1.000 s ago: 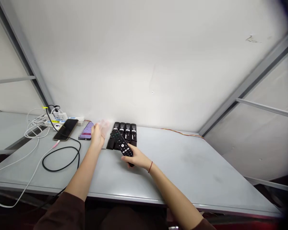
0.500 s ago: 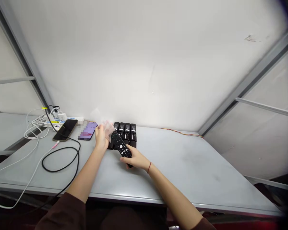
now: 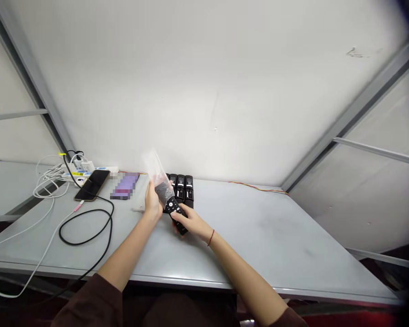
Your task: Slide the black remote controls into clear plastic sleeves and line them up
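A black remote control slants between my hands, its buttons facing up. Its far end sits inside a clear plastic bag, whose loose part sticks up toward the wall. My left hand is closed around the bag and the covered end of the remote. My right hand grips the bare near end, thumb on top. Just behind, several more black remotes lie in rows with their battery compartments uncovered; my hands and the bag hide part of them.
On the left lie a dark phone, a purple-screened phone and a white power strip with tangled cables. A black cable loops on the grey table. Thin coloured wires run along the wall.
The remote's far end has gone into the plastic bag. My left hand has moved right and now holds the bag over it. My right hand has barely moved.
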The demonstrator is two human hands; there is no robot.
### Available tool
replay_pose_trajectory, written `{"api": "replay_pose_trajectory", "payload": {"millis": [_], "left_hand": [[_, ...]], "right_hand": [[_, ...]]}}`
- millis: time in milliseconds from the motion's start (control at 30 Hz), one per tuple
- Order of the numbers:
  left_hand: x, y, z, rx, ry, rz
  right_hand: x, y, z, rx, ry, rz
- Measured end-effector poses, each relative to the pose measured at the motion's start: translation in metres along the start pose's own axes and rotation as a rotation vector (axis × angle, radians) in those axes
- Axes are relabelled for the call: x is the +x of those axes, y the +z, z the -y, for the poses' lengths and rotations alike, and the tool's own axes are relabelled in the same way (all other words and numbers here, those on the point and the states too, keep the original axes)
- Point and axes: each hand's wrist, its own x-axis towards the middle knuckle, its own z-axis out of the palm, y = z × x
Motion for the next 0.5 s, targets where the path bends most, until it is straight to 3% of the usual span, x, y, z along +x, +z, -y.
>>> {"api": "replay_pose_trajectory", "payload": {"millis": [367, 500], "left_hand": [[-0.026, 0.001, 0.040, 0.092, -0.048, 0.043], [-0.020, 0.002, 0.033, 0.119, -0.119, 0.036]], "right_hand": [[0.007, 0.007, 0.000, 0.192, -0.093, -0.364], [0.008, 0.005, -0.001, 0.230, -0.081, -0.386]]}}
